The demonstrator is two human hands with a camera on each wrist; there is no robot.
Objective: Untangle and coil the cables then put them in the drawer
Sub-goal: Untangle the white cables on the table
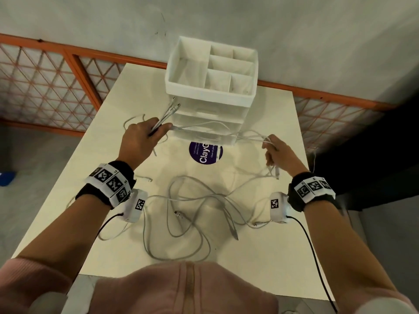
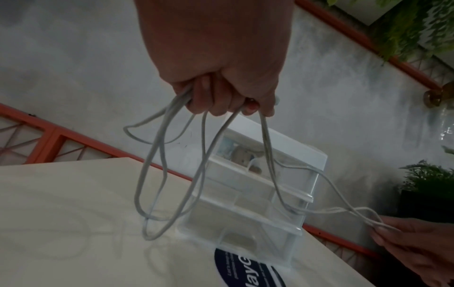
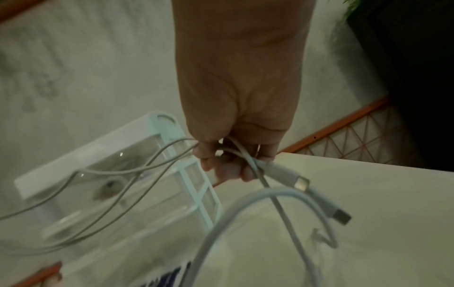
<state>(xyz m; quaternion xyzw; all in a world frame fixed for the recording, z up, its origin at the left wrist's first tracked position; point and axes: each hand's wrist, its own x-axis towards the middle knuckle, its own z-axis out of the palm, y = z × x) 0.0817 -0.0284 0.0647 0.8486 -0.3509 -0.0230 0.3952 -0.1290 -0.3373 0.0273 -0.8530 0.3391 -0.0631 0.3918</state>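
Closest to the person, a loose tangle of white cables is lying on the tabletop, with several loops crossing each other and a few plug ends showing among them. Nobody is holding these cables; they are waiting.

Further out, both hands are raised above the tabletop and are holding strands stretched between them. The left hand is closing its fingers around a bundle of cable; in the left wrist view long loops are hanging down from the fist, and in the head view two plug ends are pointing up past the thumb. The right hand is also curling its fingers around cable, and the right wrist view is showing two white connectors sticking out just beside the fingertips, with a thick loop hanging below.

I am judging the cables to be light, soft and a little springy, so loops will want to open again if the grip is loose. A stiff plug end seems the best place to take hold, because from there one cable can be followed and drawn out of the knot.

Beyond the hands, the white drawer unit is standing at the far side, and its clear drawers look closed. A purple round sticker is lying just before it.
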